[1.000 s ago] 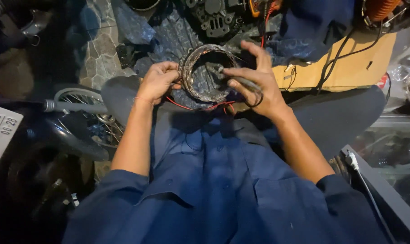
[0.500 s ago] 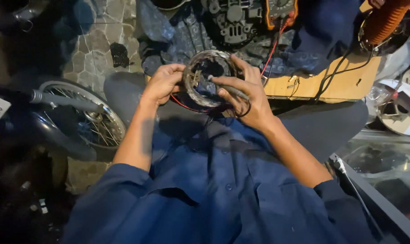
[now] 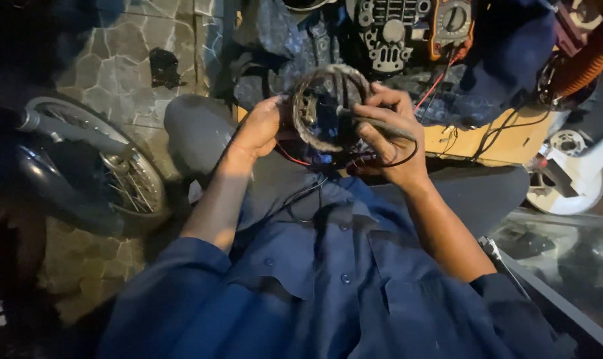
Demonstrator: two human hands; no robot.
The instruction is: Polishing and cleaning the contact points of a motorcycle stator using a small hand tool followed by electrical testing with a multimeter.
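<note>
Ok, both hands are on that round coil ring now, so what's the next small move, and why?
Probably keep the left hand steady on the ring's edge and push the sleeved lead a little further along the winding. The coil ring is held up between both hands, and the right hand pinches the grey sleeved lead against its rim, with black and red wires hanging loose below.

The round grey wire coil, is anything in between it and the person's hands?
Nothing visible is. The left hand grips the round grey wire coil directly at its left rim. The right hand touches its right side while holding a thin dark rod-like tool against it. Red and black wires hang below.
</note>
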